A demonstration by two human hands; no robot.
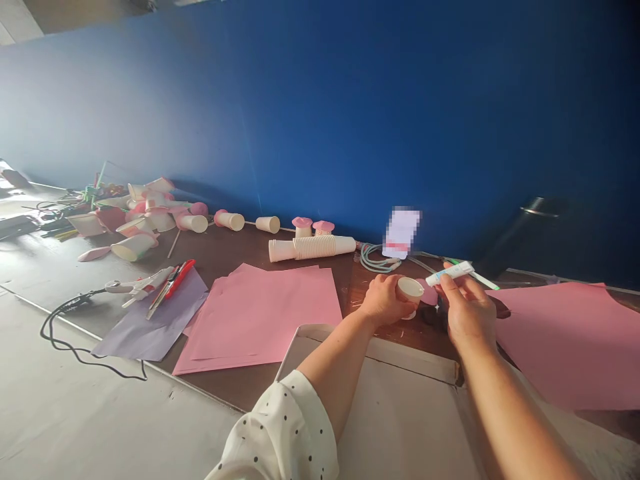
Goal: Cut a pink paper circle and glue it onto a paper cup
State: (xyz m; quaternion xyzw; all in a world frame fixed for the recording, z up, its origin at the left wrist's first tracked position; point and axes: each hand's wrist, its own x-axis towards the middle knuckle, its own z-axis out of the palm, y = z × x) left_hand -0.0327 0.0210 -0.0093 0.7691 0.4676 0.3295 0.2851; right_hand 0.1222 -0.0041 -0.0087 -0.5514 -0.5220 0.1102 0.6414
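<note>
My left hand (pixel 384 301) is wrapped around a white paper cup (pixel 411 288), whose round end faces up toward me. In my right hand (pixel 469 308) is a small white tube (pixel 451 272), pinched between thumb and fingers. Its nozzle points left and sits close to the cup's edge; I cannot tell whether they touch. A pink paper piece (pixel 429 293) lies just beyond the cup, partly hidden by the hands. Farther back, a long stack of nested paper cups (pixel 315 248) lies on its side. Two cups with pink paper tops (pixel 301 225) stand behind it.
Pink paper sheets (pixel 270 320) lie left of my arm, beside a purple sheet (pixel 150 320) with a red utility knife (pixel 173 283) and a corded glue gun (pixel 135 285). More pink paper (pixel 570 340) is at right. A phone (pixel 401 233) leans by a coiled cable (pixel 374 259).
</note>
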